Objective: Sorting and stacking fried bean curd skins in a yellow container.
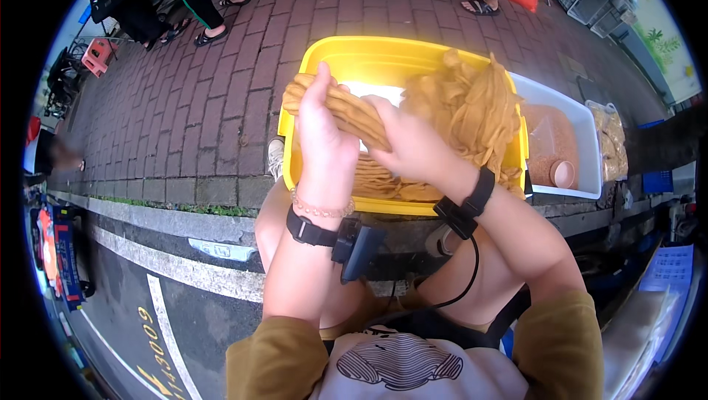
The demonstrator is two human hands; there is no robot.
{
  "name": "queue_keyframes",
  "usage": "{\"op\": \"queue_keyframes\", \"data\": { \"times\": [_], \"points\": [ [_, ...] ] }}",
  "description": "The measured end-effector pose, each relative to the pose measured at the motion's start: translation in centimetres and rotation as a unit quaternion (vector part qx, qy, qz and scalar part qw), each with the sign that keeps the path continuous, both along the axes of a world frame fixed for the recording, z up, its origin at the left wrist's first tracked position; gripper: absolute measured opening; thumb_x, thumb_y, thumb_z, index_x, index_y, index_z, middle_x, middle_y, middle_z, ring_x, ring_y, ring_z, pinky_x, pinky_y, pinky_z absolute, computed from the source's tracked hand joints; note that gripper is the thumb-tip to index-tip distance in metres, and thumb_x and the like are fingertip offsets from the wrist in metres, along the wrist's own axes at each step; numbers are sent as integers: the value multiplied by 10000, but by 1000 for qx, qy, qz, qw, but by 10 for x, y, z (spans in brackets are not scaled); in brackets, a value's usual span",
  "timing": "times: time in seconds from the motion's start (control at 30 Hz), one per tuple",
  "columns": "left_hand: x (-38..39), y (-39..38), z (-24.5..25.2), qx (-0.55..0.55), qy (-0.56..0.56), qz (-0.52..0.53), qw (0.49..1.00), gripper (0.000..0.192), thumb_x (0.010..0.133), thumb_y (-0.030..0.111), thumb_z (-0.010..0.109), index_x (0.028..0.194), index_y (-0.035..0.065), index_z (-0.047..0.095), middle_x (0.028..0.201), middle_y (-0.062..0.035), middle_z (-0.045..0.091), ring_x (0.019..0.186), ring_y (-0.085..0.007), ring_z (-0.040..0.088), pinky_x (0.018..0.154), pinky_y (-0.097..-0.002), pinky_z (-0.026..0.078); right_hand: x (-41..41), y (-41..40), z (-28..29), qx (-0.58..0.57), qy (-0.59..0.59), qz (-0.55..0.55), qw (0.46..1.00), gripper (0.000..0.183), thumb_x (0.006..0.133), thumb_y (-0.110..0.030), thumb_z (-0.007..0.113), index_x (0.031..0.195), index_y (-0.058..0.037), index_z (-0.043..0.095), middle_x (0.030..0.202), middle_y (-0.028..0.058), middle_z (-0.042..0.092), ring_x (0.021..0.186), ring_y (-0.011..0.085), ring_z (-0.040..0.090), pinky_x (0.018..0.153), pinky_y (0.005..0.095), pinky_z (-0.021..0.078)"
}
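Note:
Above a yellow plastic tub, both my hands hold one bundle of long, flat, orange-brown food strips, apparently dried. The bundle is tilted, its upper end at the left. My left hand wraps that end, thumb pointing up. Around the lower right end close the fingers of my right hand. Inside the tub, a loose heap of similar strips rises at the right, partly blurred. Neater rows of strips lie along the near side, partly hidden by my hands and wrists. A white surface shows between them.
Right of the tub stands a white bin of reddish-brown granular material with a small round cup in it. Beyond it are clear bags of food. Several people stand on the brick pavement. A red stool is at far left.

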State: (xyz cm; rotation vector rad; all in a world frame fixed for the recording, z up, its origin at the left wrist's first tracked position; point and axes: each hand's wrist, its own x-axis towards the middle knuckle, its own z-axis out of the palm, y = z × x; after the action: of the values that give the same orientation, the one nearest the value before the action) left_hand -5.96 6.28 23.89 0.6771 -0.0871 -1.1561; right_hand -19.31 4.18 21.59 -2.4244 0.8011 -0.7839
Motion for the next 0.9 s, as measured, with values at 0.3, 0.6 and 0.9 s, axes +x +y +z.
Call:
{"op": "queue_keyframes", "data": {
  "times": [0.3, 0.6, 0.9],
  "points": [
    [24, -13, -17, 18, -31, -105, 994, 199, 823, 201, 676, 935, 91, 554, 938, -37, 588, 927, -181, 556, 851, -359, 440, -1, -4, -23, 209, -111, 53, 970, 528, 759, -235, 658, 1149, -6, 386, 855, 226, 607, 771, 335, 633, 677, 362, 490],
    [72, -48, -26, 2, -131, -279, 951, 270, 796, 92, 648, 1003, 29, 487, 1018, -92, 532, 977, -228, 540, 899, -363, 432, 21, -45, -51, 339, -31, 7, 940, 623, 762, -350, 701, 1182, 32, 441, 993, 168, 585, 928, 216, 573, 799, 303, 456],
    [119, -70, -98, 177, -453, -385, 784, 529, 749, 165, 748, 1171, 37, 456, 1152, -105, 526, 1065, -196, 535, 901, -318, 464, 24, -89, -112, 518, 42, -23, 854, 715, 690, -356, 750, 1234, 12, 467, 1175, 150, 545, 1068, 237, 523, 915, 290, 389]
  ]
}}
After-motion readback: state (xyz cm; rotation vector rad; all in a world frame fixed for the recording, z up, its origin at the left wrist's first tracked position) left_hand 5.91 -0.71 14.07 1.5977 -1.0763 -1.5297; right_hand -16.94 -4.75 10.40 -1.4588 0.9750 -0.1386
